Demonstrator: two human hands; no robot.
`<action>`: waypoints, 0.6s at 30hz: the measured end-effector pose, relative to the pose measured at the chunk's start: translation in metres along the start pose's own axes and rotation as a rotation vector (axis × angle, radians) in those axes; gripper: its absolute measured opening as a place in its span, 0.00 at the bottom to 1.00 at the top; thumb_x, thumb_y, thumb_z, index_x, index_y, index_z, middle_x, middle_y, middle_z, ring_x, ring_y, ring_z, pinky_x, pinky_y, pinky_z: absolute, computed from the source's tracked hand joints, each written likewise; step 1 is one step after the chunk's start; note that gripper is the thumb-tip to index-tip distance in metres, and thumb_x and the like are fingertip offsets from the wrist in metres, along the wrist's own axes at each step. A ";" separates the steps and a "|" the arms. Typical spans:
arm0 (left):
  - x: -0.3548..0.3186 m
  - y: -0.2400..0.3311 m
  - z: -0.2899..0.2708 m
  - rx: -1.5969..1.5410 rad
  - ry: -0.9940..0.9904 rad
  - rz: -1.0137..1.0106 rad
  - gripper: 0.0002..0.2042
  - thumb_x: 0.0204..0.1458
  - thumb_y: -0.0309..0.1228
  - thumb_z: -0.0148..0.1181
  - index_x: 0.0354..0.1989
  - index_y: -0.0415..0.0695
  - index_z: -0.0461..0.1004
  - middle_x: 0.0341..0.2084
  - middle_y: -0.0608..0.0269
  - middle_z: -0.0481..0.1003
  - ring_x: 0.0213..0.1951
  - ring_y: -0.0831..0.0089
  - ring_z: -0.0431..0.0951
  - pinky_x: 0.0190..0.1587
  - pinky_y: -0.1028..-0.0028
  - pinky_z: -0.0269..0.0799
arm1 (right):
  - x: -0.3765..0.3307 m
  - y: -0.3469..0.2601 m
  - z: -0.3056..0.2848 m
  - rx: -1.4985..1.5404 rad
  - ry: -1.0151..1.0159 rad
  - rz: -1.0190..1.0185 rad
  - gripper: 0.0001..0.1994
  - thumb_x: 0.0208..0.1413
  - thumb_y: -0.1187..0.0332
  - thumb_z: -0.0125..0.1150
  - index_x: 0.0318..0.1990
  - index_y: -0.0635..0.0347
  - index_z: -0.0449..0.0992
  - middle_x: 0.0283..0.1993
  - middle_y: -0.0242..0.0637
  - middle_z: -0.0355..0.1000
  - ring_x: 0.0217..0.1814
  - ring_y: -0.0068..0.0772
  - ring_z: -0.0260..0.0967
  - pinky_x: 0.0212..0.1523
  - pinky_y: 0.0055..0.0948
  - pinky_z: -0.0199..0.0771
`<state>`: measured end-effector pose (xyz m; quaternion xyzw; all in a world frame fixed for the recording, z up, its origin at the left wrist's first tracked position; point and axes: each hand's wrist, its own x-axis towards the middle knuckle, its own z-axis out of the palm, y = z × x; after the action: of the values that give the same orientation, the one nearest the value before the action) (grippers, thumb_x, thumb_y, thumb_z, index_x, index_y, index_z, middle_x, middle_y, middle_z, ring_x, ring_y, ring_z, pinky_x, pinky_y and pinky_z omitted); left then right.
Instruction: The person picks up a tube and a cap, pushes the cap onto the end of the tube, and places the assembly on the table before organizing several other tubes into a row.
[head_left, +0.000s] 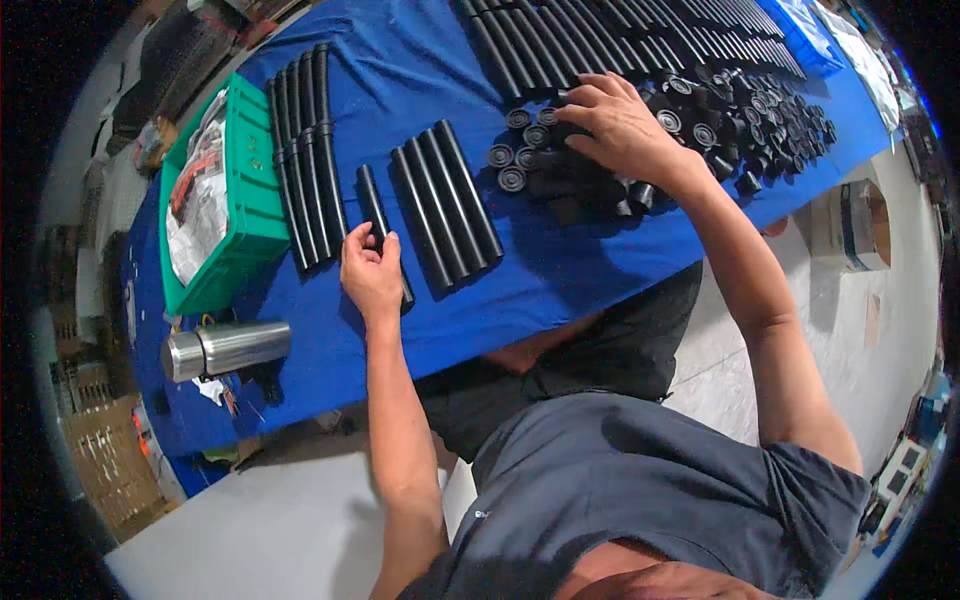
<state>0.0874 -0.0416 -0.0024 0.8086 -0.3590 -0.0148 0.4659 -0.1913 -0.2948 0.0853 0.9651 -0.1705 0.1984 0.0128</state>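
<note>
My left hand [371,278] lies near the table's front edge with thumb and fingers closed about a single black tube [370,195]. That tube rests on the blue cloth, and its near end shows beside my wrist. To its right, several black tubes [447,205] lie side by side. Over a heap of round black caps [755,120] reaches my right hand [625,130], fingers bent and spread. Its fingertips are close to a few ringed caps [519,119] at the heap's left side; no held cap can be made out.
Longer joined black tubes [305,160] lie beside a green crate [240,190] holding crumpled white wrapping. A steel flask [228,348] lies at the front left. Rows of black tubes [530,45] fill the far side of the blue-covered table [390,60]. A cardboard box [862,225] stands beyond the right edge.
</note>
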 end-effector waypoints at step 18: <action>-0.002 0.009 -0.002 0.027 -0.016 -0.042 0.17 0.46 0.31 0.68 0.45 0.38 0.77 0.32 0.59 0.76 0.24 0.75 0.70 0.32 0.72 0.71 | -0.046 -0.134 0.016 0.328 -0.254 0.085 0.19 0.47 0.72 0.64 0.48 0.65 0.71 0.43 0.46 0.70 0.45 0.46 0.72 0.40 0.39 0.77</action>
<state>0.0815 -0.0421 0.0049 0.8221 -0.3457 -0.0264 0.4516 -0.1802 -0.1553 0.0582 0.9635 -0.1766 0.1008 -0.1744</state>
